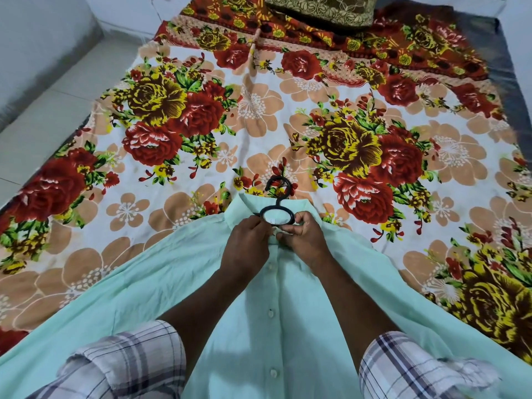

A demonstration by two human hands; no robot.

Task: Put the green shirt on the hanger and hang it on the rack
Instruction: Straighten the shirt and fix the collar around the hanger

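Observation:
The pale green shirt lies spread front-up on the bed, collar away from me, its white buttons running down the middle. A black hanger sits inside it; only its hook and a ring at the neck stick out of the collar. My left hand and my right hand meet at the collar, fingers pinched on the shirt's placket just below the hanger ring. The rest of the hanger is hidden under the fabric. No rack is in view.
A floral bedsheet in red, yellow and peach covers the bed. A dark patterned pillow lies at the far end. White tiled floor runs along the left side.

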